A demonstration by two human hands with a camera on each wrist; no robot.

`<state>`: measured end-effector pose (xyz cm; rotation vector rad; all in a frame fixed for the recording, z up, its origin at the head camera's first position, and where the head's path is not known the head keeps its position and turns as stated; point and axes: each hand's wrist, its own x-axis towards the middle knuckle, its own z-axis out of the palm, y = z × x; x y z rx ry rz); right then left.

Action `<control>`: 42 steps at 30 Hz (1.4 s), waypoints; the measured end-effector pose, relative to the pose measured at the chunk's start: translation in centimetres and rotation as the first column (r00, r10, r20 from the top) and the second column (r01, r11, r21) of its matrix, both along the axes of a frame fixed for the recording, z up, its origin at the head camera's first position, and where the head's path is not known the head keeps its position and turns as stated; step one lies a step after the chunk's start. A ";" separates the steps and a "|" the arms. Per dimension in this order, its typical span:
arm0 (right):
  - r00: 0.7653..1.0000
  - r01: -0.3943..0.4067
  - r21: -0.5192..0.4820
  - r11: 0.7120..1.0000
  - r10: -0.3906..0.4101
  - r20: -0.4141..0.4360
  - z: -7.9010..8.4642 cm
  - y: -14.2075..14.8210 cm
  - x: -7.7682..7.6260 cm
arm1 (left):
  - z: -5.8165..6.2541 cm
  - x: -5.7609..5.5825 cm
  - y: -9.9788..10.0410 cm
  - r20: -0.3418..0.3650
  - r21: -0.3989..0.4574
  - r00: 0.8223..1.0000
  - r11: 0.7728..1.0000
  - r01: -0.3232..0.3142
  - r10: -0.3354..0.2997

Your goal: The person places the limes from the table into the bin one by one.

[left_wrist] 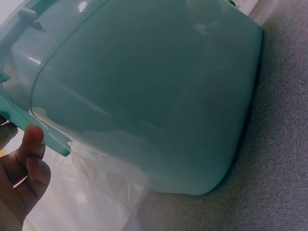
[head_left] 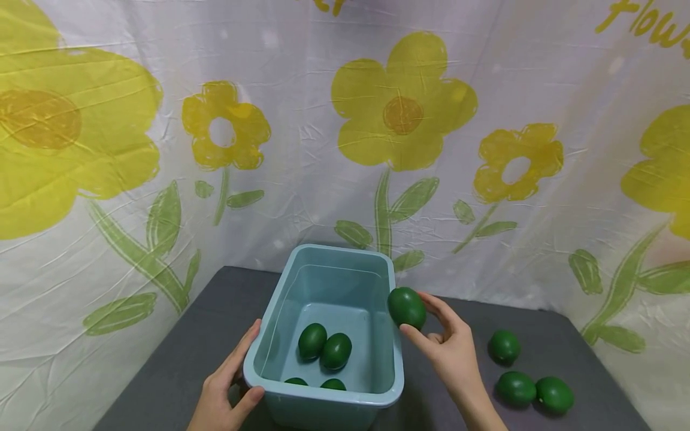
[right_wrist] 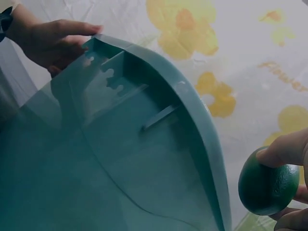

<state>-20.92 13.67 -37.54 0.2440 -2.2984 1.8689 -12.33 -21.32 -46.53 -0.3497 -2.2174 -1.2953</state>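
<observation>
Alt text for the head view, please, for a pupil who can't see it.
The person's right hand holds a green fruit by the right edge of a blue bin; the left hand touches its near left corner. Four similar fruits show inside; three more lie on the dark table to the right.

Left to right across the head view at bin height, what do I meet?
Left hand, blue bin, held green fruit, right hand, group of three green fruits.

White cloth (head_left: pixel 302 155) backdrop, printed yellow flowers (head_left: pixel 415 57), grey tabletop (head_left: pixel 215 317)
</observation>
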 end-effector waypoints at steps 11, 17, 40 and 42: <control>0.999 -0.020 0.052 0.998 0.022 -0.023 0.0 -0.7 -0.1 | -0.1 0.0 0.1 -0.030 0.005 0.999 1.000 -0.010 0.010; 1.000 -0.024 0.078 0.997 0.026 -0.015 -0.1 -1.2 -0.2 | -0.2 0.0 0.1 -0.057 -0.011 0.998 1.000 -0.012 0.011; 0.908 0.126 0.331 0.935 0.026 -0.418 -0.7 -3.3 -0.5 | -0.3 0.0 0.0 -0.088 -0.030 0.996 1.000 -0.010 0.007; 0.905 0.139 0.336 0.931 0.018 -0.424 -0.7 -3.3 -0.4 | -0.2 0.1 0.0 -0.091 -0.032 0.996 0.999 -0.013 0.010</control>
